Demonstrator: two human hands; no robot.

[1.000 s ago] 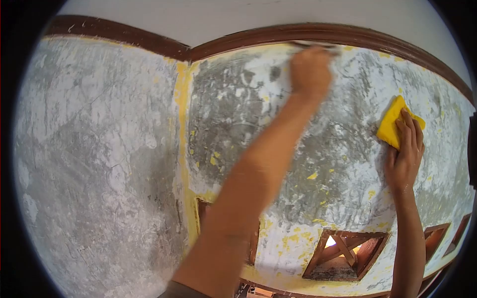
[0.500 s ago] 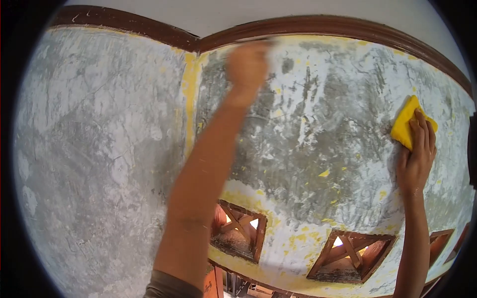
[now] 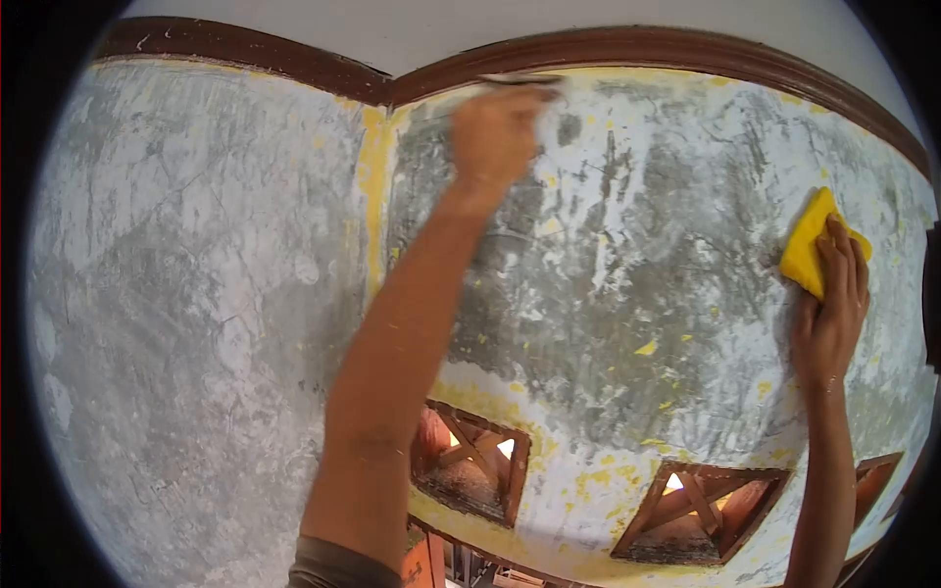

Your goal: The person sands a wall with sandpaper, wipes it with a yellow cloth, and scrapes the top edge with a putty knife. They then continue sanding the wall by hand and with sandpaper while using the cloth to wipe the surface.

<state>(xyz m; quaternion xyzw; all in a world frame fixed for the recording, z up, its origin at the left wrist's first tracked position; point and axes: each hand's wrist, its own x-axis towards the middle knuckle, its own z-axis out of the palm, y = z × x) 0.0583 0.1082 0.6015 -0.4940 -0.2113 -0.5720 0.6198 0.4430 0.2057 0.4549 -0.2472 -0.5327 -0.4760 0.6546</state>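
Observation:
High on the patchy wall [image 3: 637, 235], just under the brown trim, my left hand [image 3: 495, 137] is closed around a scraper [image 3: 520, 80]. Its thin dark blade shows nearly edge-on above the knuckles and looks slightly blurred; the handle is hidden in the fist. Farther right, my right hand [image 3: 831, 314] presses a folded yellow cloth [image 3: 809, 245] against the same wall, fingers over its lower right part. Grey and white plaster shows across the wall, with flecks of yellow paint [image 3: 646, 348] left on it.
Brown trim [image 3: 627, 47] runs along the top of both walls, below a pale ceiling. A yellow strip [image 3: 373, 186] marks the inner corner beside the left wall [image 3: 196, 294]. Low down are recessed vents with crossed wooden bars [image 3: 475, 456], [image 3: 701, 510]. An orange object [image 3: 423, 561] shows beneath.
My left hand and the scraper have shifted slightly right. My right hand with the yellow cloth sits slightly farther right in view, and the lower wall vents have also shifted a little.

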